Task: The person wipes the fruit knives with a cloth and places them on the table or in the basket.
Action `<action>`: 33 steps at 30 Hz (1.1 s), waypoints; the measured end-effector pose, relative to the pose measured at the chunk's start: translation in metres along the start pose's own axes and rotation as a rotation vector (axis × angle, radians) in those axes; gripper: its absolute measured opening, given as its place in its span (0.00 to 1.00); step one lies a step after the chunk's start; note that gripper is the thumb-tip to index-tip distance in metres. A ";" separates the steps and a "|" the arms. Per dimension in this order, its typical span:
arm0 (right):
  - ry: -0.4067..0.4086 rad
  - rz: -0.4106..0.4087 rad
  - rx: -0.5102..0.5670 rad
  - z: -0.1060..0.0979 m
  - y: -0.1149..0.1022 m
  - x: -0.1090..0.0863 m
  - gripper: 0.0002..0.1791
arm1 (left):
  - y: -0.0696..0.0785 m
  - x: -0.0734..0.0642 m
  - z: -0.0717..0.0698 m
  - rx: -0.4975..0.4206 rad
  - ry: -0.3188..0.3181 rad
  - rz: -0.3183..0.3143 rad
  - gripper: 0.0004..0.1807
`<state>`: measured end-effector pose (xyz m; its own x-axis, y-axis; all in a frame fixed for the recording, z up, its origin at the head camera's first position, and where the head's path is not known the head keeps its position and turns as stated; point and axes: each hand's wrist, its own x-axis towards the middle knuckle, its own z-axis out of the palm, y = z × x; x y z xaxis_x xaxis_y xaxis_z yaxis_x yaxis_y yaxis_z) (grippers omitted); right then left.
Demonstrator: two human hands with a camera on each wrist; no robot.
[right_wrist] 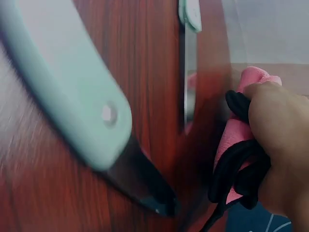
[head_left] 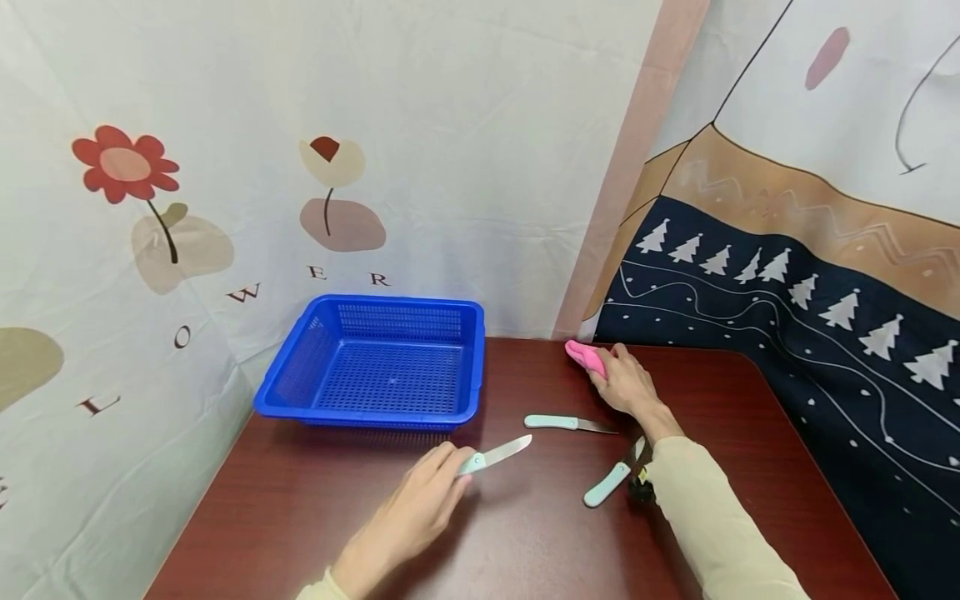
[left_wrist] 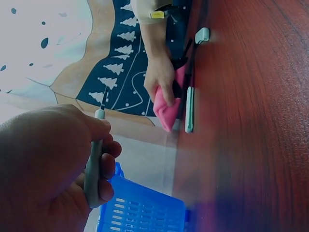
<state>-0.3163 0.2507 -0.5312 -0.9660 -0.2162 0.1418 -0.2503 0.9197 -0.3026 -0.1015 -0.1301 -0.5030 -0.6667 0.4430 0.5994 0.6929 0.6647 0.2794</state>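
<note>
My left hand (head_left: 412, 508) grips the pale mint handle of a folding knife (head_left: 504, 451), held above the table with its blade out and pointing right. In the left wrist view, the fingers wrap round the knife handle (left_wrist: 92, 176). At the back of the table my right hand (head_left: 626, 385) holds a bunched pink cloth (head_left: 586, 357). Dark loops (right_wrist: 236, 166) lie across the cloth in the right wrist view. Two more mint-handled knives rest on the table with blades out: one (head_left: 551, 422) lies crosswise, the other (head_left: 607, 485) slants beside the right forearm.
A blue plastic basket (head_left: 367, 416) with perforated walls stands at the back left of the dark red wooden table (head_left: 517, 533). Printed fabric (head_left: 480, 150) hangs right behind the table. More fabric with white trees (head_left: 757, 292) borders its right side.
</note>
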 end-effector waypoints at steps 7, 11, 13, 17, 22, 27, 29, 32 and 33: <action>0.109 -0.047 0.061 -0.025 0.001 -0.022 0.23 | 0.000 0.007 -0.002 -0.004 0.024 0.016 0.18; 0.182 -0.088 0.098 -0.040 -0.003 -0.037 0.20 | -0.001 0.012 -0.003 -0.002 0.038 0.033 0.18; 0.218 -0.106 0.117 -0.048 -0.007 -0.044 0.19 | -0.002 0.015 -0.003 0.001 0.048 0.043 0.18; 0.293 -0.148 0.147 -0.062 -0.017 -0.058 0.17 | -0.003 0.021 -0.003 0.017 0.063 0.047 0.18; 0.372 -0.221 0.188 -0.076 -0.032 -0.075 0.18 | -0.002 0.030 -0.006 0.059 0.064 0.021 0.19; 0.435 -0.317 0.215 -0.087 -0.049 -0.092 0.21 | -0.002 0.040 -0.008 0.084 0.056 0.017 0.19; 0.460 -0.355 0.220 -0.090 -0.056 -0.099 0.23 | -0.002 0.043 -0.009 0.093 0.055 0.026 0.19; 0.490 -0.423 0.219 -0.094 -0.067 -0.107 0.25 | -0.002 0.048 -0.009 0.105 0.057 0.039 0.18; 0.497 -0.447 0.213 -0.094 -0.071 -0.110 0.26 | -0.002 0.049 -0.010 0.110 0.057 0.042 0.18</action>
<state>-0.1866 0.2403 -0.4363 -0.6360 -0.3361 0.6946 -0.6726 0.6827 -0.2855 -0.1327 -0.1157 -0.4670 -0.6185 0.4391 0.6517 0.6838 0.7093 0.1711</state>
